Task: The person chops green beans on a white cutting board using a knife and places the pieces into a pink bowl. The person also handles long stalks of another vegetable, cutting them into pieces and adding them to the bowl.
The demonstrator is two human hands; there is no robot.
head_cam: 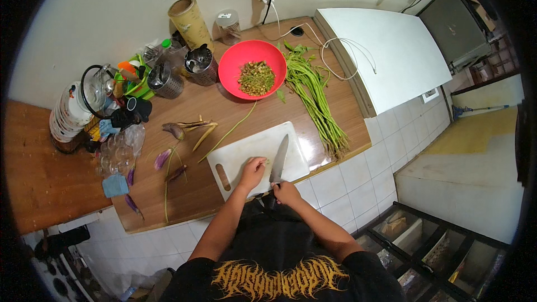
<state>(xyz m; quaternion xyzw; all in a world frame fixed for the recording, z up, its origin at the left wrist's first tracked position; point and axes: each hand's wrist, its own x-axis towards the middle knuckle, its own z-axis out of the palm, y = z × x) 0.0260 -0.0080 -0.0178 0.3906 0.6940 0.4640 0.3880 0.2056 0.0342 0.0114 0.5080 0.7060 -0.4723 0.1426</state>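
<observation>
My right hand (pixel 287 193) grips the dark handle of a kitchen knife (pixel 280 159), its broad blade pointing away from me over the right part of a white plastic cutting board (pixel 239 147). Over the middle of the board is my left hand (pixel 253 173), fingers bent, a few tiny green bits by the fingertips. Whether it pinches anything cannot be made out. Beyond the board stands a red bowl (pixel 230 69) with chopped green pieces (pixel 256 79) inside. A bundle of long green-stemmed leafy vegetables (pixel 312 105) lies to the right, roots towards me.
Small purple eggplants (pixel 162 159), yellowish pods (pixel 205 136) and a thin green stem (pixel 230 129) lie left of the board. Behind are metal utensil holders (pixel 202 67), a cardboard tube (pixel 191 23) and a lidded jar (pixel 228 27). A white cable (pixel 323 44) crosses towards a white raised surface (pixel 386 54).
</observation>
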